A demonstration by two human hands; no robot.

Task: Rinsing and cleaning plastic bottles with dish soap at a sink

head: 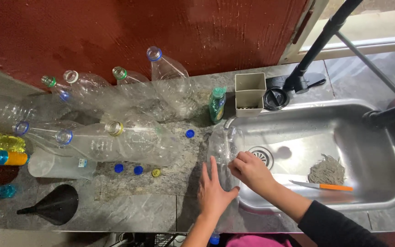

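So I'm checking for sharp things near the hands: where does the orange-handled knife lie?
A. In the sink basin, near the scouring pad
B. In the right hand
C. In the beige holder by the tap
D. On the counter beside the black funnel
A: the orange-handled knife lies flat on the sink floor, just below the scouring pad.

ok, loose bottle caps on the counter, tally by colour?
Blue caps: 3
Yellow caps: 1
Total: 4 loose caps, lying beside the empty clear bottles.
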